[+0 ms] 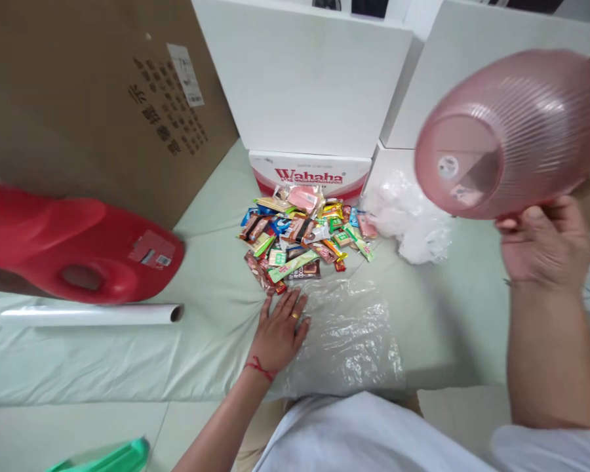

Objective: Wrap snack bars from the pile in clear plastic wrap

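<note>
My left hand (281,332) lies palm down with its fingers stretched out, at the near edge of a pile of wrapped snacks (295,236). A flat clear plastic bag (354,334) spreads out beside it on the green cloth. Raised on the right, my right hand (548,246) grips the rim of a pink see-through ribbed plastic bowl (535,124). The bowl is tipped on its side with its round base, bearing a small sticker, turned towards the left. Part of the bowl runs past the right edge of the view.
Behind the snacks stands a white Wahaha box (309,172). Crumpled clear plastic (413,219) lies to their right. On the left are a large cardboard box (93,98), a red plastic jug (78,242) and a white roll (88,313). A green object (108,457) is below the cloth's edge.
</note>
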Motion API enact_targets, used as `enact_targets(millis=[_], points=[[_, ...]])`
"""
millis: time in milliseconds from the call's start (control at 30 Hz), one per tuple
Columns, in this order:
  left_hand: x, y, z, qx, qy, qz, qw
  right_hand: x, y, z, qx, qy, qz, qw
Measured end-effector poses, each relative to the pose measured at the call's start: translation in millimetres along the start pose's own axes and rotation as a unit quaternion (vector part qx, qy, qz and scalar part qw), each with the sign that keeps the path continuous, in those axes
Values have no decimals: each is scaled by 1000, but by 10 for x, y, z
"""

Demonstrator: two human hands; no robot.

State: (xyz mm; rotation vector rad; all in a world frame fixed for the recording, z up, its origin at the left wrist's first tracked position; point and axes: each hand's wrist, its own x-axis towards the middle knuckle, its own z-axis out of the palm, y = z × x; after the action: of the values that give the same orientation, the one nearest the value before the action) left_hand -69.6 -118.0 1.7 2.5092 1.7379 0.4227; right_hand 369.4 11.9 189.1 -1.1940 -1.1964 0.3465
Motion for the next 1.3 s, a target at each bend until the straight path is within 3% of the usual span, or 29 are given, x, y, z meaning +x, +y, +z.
enact_targets(millis=[67,133,233,300,433,533,733,933,1133,1200,1300], points=[[0,-20,20,4,2,11,1000,70,153,-485,-143,23,-27,989],[3,-54,53,4,10,16,1000,129,348,-854,-304,0,-7,953],[16,-107,111,2,23,23,999,204,668,-1199,-480,-32,13,876],[22,-126,136,2,28,30,999,224,881,-1297,-521,-46,32,852],[19,-132,146,17,35,40,998,186,1297,-1257,-547,-73,96,828],[14,-138,151,27,42,43,998,187,1583,-1138,-538,-69,117,832],[6,-180,173,31,52,55,997,467,1942,-927,-545,-59,157,822],[14,-185,150,42,58,64,995,759,1991,-758,-575,-75,199,790],[26,-169,143,46,59,66,995,884,1757,-843,-574,-145,244,768],[25,-168,143,43,54,60,996,993,1692,-818,-562,-125,229,785],[27,-171,138,42,50,55,996,1237,1698,-611,-503,-51,175,845]])
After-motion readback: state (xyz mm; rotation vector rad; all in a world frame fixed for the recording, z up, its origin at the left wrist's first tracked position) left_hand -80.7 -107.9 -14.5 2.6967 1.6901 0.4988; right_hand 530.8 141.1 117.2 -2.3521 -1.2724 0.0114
